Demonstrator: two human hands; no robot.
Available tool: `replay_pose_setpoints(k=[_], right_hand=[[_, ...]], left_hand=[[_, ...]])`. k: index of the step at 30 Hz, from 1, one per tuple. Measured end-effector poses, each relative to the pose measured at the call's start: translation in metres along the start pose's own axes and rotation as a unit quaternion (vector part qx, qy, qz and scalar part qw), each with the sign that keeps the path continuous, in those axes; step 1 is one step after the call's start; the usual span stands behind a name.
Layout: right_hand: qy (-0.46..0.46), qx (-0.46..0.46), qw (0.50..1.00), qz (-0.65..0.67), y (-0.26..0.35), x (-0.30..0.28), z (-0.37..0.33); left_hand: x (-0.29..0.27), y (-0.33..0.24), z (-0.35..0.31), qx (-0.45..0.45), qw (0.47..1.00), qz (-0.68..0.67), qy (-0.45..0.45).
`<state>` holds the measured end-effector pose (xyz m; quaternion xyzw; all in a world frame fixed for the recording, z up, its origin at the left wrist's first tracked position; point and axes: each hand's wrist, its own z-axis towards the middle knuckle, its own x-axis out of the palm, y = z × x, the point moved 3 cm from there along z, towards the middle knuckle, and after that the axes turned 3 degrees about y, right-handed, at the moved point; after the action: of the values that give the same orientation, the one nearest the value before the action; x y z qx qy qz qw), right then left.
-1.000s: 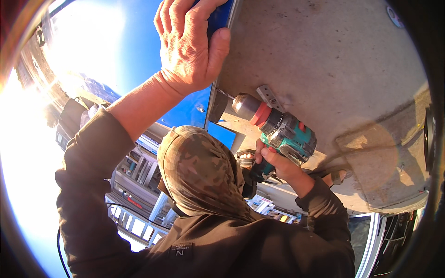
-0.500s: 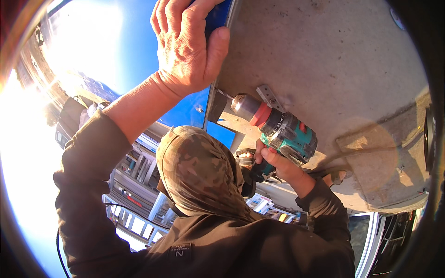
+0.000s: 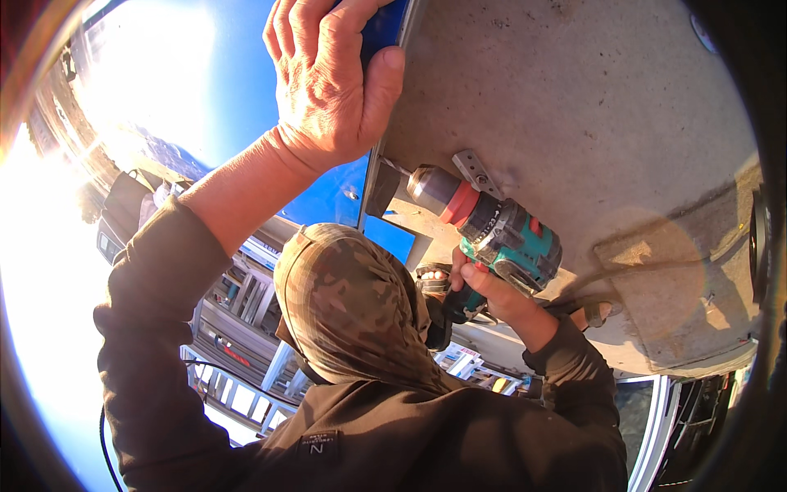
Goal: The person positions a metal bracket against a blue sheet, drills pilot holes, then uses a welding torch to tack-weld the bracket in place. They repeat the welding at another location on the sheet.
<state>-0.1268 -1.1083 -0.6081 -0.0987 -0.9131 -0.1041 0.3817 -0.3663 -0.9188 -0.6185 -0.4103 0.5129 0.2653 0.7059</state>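
Note:
My left hand lies on the upper part of a glossy blue panel, fingers stretched out along its surface and thumb by its right edge. In my right hand is the grip of a green and black power drill with a red ring behind its metal chuck. The drill bit points up and left at the panel's edge; whether the tip touches or has entered it I cannot tell. Behind the chuck shows a small metal plate with holes. A screw head sits in the panel.
A camouflage head covering hides part of the middle. Stacked metal profiles and frames stand at the lower left. Sandalled feet show near the drill, on a concrete floor. A dark round-edged object stands at far right. Glare washes out the left.
Almost nothing differs. The drill and both hands keep the same places, with at most a very slight shift to the left.

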Motion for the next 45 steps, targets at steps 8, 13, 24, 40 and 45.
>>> replay_pose_setpoints(k=[8,13,24,40,45], right_hand=[[-0.011,-0.01,1.0,0.01,0.0,0.003,0.0],[-0.006,-0.028,1.0,0.008,0.001,0.001,0.002],[-0.007,-0.004,0.993,0.117,-0.004,0.019,0.022],[-0.109,-0.005,0.994,-0.028,0.054,-0.039,-0.072],[-0.19,-0.105,0.962,-0.165,0.096,-0.053,-0.185]], left_hand=[[-0.003,-0.002,0.001,-0.018,1.0,-0.006,0.016],[-0.004,-0.002,0.004,-0.005,1.0,-0.006,0.001],[-0.005,-0.01,0.008,-0.031,0.999,-0.014,-0.021],[-0.003,0.002,0.0,-0.074,0.997,-0.007,-0.037],[0.006,0.003,-0.002,-0.066,0.997,0.02,-0.041]])
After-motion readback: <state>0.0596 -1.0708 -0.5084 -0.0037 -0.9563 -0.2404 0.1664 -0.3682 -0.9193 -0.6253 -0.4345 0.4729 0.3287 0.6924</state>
